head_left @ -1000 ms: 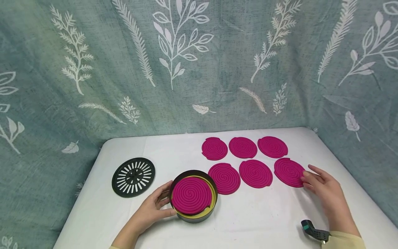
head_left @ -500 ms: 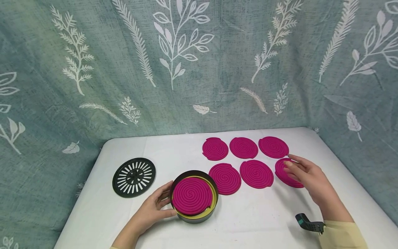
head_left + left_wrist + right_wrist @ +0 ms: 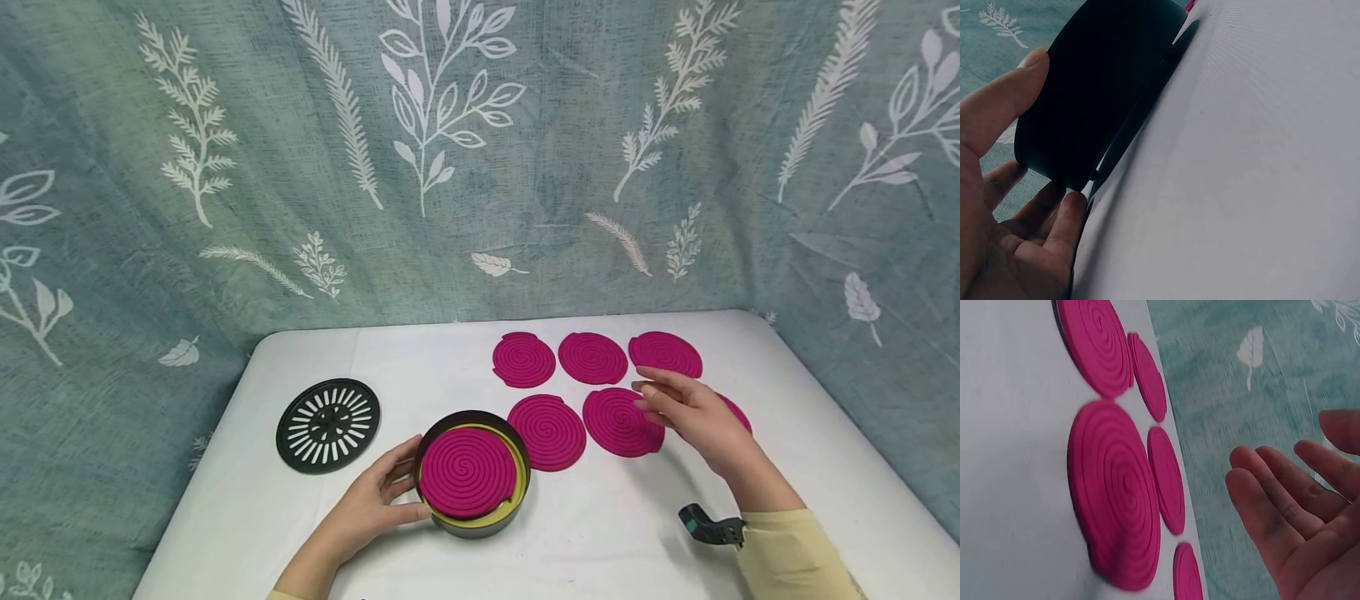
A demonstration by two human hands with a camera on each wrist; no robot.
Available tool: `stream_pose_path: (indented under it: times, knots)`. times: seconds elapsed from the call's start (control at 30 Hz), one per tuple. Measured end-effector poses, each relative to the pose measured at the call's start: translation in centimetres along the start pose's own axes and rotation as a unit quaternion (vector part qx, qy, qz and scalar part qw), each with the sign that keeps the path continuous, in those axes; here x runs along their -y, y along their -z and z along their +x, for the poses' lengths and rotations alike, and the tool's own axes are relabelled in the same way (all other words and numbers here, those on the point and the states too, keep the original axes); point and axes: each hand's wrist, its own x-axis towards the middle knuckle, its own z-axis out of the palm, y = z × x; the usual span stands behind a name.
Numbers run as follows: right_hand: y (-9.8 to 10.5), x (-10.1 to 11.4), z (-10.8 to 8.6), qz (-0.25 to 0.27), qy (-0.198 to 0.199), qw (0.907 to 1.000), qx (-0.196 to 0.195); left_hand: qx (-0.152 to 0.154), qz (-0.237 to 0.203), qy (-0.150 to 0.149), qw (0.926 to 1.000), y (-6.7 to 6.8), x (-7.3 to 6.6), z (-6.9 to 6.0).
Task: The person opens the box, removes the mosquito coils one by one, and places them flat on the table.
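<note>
My left hand [image 3: 381,492] holds the left side of a round dark container [image 3: 480,530] with a yellow inside. In the left wrist view, thumb and fingers lie along the container's dark wall [image 3: 1094,81]. A magenta spiral coaster [image 3: 468,472] lies in the container. My right hand [image 3: 701,417] hovers above the coasters at the right, holding nothing. Below its fingertips is a spiral coaster [image 3: 618,421]; behind the hand, another coaster [image 3: 737,410] is mostly hidden. The right wrist view shows the right hand [image 3: 1300,512] apart from the coasters, fingers loosely bent.
More magenta coasters lie flat in two rows: a back-left coaster [image 3: 523,360], a back-middle coaster [image 3: 592,358], a back-right coaster [image 3: 667,353] and a front-left coaster [image 3: 546,432]. A black slotted disc [image 3: 328,426] rests on the white table [image 3: 585,533] at left. A patterned curtain [image 3: 450,283] stands behind.
My right hand has moved left, from touching the rightmost front coaster to above the neighbouring one, leaving that coaster on the table. The left hand stays on the container. The view has shifted slightly.
</note>
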Motion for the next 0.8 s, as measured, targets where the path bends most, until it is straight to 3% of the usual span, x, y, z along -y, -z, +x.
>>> stream_pose_path:
  times: [0.47, 0.8]
  knots:
    - [-4.4, 2.7, 2.1, -0.001, 0.015, 0.9983, 0.057, 0.006, -0.012, -0.014, 0.9998, 0.1, 0.2, 0.2]
    - [-7.9, 4.4, 3.2, -0.062, 0.043, 0.9929, 0.092, 0.003, 0.001, -0.002, 1.0000, 0.1, 0.1, 0.1]
